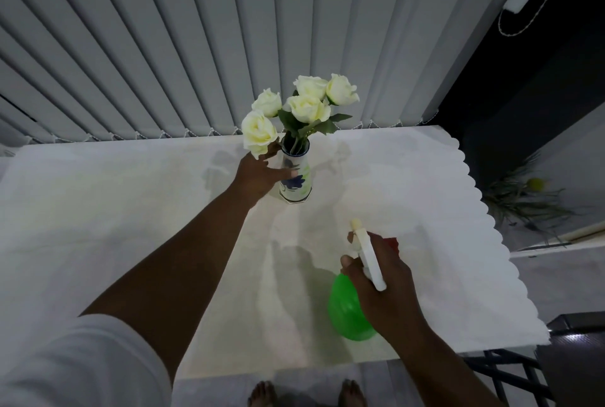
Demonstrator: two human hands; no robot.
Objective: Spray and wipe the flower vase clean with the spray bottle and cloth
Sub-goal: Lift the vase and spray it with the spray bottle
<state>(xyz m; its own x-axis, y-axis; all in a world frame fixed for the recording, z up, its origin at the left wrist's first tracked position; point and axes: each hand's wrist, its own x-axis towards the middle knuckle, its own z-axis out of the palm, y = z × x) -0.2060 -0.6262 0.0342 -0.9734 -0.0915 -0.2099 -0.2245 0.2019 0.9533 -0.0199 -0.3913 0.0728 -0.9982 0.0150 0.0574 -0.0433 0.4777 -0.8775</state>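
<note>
White scalloped cloth covers the table [442, 210], and near its far edge stands a tall white ceramic vase [295, 179] painted with blue flowers and green leaves, upright, holding a bunch of cream-white roses [307, 107] with dark green leaves. The left hand [262, 174] reaches out from a white sleeve [82, 364] and is wrapped around the vase's left side, thumb across the front of the body, fingers hidden behind it. Closer to the near right corner of the table, the right hand [383, 279] is clamped around the neck of a green plastic spray bottle [348, 311] with a white trigger head, its nozzle pointing toward the vase, well apart from it. Just beyond this hand a small patch of something red [393, 243] shows on the table; whether it is the cloth cannot be told. Grey vertical blinds [196, 46] hang behind the far edge. Two bare feet [262, 393] show below the near edge.
</note>
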